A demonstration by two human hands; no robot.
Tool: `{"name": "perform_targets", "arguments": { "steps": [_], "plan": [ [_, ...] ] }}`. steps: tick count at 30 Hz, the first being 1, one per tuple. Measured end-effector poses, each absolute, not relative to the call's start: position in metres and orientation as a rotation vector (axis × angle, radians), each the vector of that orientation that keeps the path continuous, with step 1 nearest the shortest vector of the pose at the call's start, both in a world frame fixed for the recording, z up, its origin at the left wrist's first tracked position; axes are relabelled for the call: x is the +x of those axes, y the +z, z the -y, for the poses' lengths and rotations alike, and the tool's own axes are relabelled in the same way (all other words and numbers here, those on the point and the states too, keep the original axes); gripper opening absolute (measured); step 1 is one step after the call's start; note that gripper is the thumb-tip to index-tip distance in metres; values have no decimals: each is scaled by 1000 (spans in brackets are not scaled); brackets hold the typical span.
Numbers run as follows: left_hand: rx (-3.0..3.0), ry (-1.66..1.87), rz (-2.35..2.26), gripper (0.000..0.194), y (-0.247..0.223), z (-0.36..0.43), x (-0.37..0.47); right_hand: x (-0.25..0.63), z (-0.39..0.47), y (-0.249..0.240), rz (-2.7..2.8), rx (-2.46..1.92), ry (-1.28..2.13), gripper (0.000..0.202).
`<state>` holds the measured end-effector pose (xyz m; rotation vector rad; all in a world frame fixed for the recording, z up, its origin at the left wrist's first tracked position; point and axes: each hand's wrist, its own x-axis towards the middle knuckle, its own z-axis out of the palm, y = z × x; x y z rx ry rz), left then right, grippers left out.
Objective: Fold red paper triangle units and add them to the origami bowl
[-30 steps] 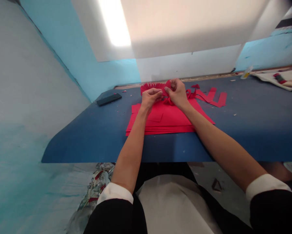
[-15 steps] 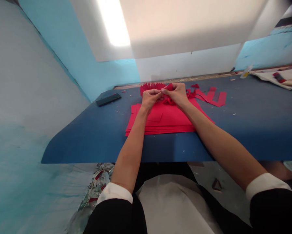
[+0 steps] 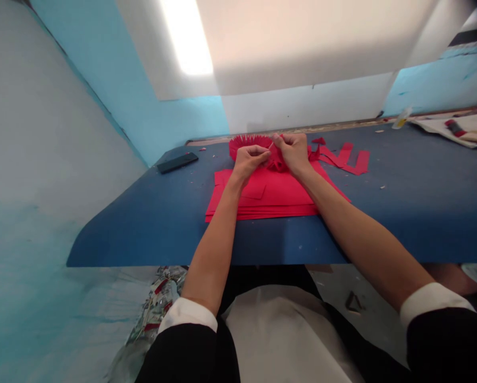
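Note:
My left hand (image 3: 249, 160) is over the stack of red paper sheets (image 3: 286, 194), its thumb and fingertips closed in a pinch. My right hand (image 3: 295, 151) is just beside it, a little higher, also pinching. Whatever lies between the fingertips is too small to make out. Crumpled, curled red paper (image 3: 277, 161) shows between and below the hands. Behind my left hand stands a fringed red paper piece (image 3: 244, 141) with pointed tips. A small red paper rectangle (image 3: 254, 190) rests on top of the stack.
A black phone (image 3: 177, 163) lies left on the blue tabletop (image 3: 142, 229). Red paper strips (image 3: 356, 162) lie right of the stack. A small glue bottle (image 3: 402, 118) and a white sheet (image 3: 441, 127) are at the far right. The wall rises behind the table.
The fingertips, touching before, have drawn slightly apart. My right fingertips have risen a little; more of the curled red paper shows between the hands.

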<state>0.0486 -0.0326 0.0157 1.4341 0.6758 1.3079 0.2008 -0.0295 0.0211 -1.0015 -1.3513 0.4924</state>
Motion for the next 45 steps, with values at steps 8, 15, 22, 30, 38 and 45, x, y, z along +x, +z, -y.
{"name": "perform_targets", "arguments": {
  "steps": [8,15,22,30,38,45],
  "plan": [
    [1415,1272,-686,22,19,36,51,205,23,15,1361,-1007,432,65],
    [1108,1398,-739,21,20,31,45,208,14,11,1423,-802,447,22],
    [1040,1383,-687,22,17,24,38,202,28,13,1742,-736,318,9],
    [1232,1420,-737,27,22,33,47,203,18,10,1538,-779,384,19],
    [1328,1437,-742,27,22,36,48,198,27,18,1454,-837,515,38],
    [1356,1437,-748,29,23,38,47,198,20,13,1428,-807,562,43]
  ]
}}
